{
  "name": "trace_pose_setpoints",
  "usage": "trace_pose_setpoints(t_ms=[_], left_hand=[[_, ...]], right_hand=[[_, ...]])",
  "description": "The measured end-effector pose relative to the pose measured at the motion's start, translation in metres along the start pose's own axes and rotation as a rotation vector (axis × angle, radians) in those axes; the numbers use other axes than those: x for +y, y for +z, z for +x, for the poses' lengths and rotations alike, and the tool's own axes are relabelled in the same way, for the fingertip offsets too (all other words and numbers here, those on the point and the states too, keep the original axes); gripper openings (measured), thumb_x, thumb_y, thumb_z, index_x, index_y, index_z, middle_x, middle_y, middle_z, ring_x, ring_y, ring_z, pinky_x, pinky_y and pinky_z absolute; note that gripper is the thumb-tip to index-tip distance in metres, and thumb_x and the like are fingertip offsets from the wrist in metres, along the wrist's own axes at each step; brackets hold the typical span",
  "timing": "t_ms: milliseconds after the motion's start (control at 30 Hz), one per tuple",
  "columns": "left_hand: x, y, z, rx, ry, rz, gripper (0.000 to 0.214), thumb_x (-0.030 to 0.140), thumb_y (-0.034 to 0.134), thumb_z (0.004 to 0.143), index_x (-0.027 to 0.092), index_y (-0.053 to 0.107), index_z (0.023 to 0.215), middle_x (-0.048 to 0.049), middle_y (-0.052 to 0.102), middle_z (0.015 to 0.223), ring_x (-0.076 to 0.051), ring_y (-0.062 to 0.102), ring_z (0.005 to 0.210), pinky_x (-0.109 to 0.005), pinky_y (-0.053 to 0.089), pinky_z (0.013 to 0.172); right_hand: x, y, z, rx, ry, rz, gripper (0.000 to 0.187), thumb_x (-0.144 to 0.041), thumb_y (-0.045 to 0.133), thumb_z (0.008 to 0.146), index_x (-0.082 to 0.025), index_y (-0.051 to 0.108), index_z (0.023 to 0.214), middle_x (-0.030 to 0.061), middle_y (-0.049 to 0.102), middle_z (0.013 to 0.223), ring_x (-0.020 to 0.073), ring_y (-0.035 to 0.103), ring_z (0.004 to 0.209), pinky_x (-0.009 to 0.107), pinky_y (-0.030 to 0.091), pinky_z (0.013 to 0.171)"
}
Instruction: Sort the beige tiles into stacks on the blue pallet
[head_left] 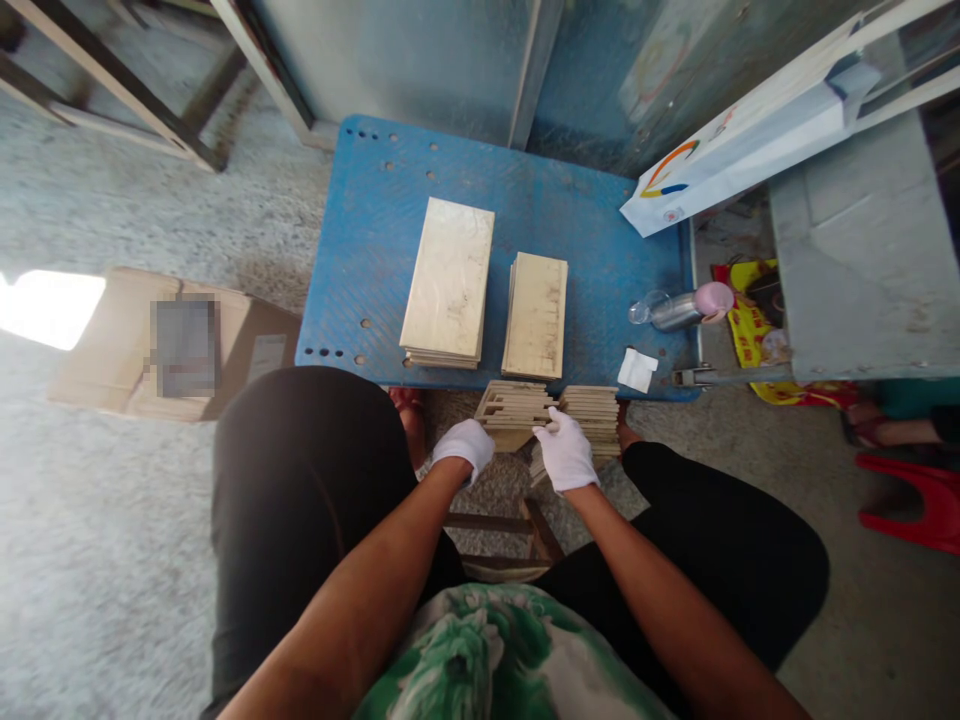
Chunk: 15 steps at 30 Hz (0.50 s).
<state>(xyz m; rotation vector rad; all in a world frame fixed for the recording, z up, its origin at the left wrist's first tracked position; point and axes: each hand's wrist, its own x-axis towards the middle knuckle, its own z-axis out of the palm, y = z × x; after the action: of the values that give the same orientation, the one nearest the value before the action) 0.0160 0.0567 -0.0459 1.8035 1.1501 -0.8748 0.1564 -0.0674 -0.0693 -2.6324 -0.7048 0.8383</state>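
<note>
White gloves cover both my hands, which are low in front of me at the near edge of a blue platform (360, 250). Between them is a bundle of thin, pale wood-like pieces with slots (514, 402). My left hand (465, 447) grips the bundle's left end, its fingertips partly hidden. My right hand (568, 452) has thumb and fingers pinched at the bundle's right end. Just beyond the right hand lies a second pile of slotted strips (592, 412). On the platform are a taller stack of pale rectangular boards (452, 275) and a smaller board stack (536, 315).
A steel bottle with a pink lid (679, 310) lies at the platform's right side, near a crumpled white paper (637, 370). A white paper bag (742, 140) leans at upper right. A cardboard box (247, 320) is on the left floor, a red stool (911, 500) on the right.
</note>
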Motion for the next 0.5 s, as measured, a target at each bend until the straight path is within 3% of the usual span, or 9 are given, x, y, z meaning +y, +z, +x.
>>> trace_pose_setpoints(t_ms=[233, 500], left_hand=[[0.005, 0.001, -0.005, -0.006, -0.022, -0.069, 0.041, 0.024, 0.055, 0.08, 0.008, 0.07, 0.115, -0.0222, 0.069, 0.118, -0.028, 0.065, 0.112, -0.028, 0.05, 0.089], [0.005, 0.003, -0.001, 0.013, -0.03, -0.076, 0.041, 0.024, 0.053, 0.083, 0.01, 0.068, 0.118, -0.0182, 0.069, 0.118, -0.026, 0.066, 0.111, -0.026, 0.05, 0.089]], right_hand=[[0.019, 0.026, 0.005, -0.062, -0.024, 0.223, 0.057, -0.026, 0.063, 0.082, -0.017, 0.05, 0.137, 0.009, 0.067, 0.121, 0.0172, 0.068, 0.101, 0.032, 0.049, 0.095], [0.013, 0.033, 0.004, 0.037, -0.011, 0.282, 0.057, -0.018, 0.063, 0.077, -0.012, 0.052, 0.133, 0.014, 0.065, 0.124, 0.0211, 0.066, 0.107, 0.035, 0.048, 0.099]])
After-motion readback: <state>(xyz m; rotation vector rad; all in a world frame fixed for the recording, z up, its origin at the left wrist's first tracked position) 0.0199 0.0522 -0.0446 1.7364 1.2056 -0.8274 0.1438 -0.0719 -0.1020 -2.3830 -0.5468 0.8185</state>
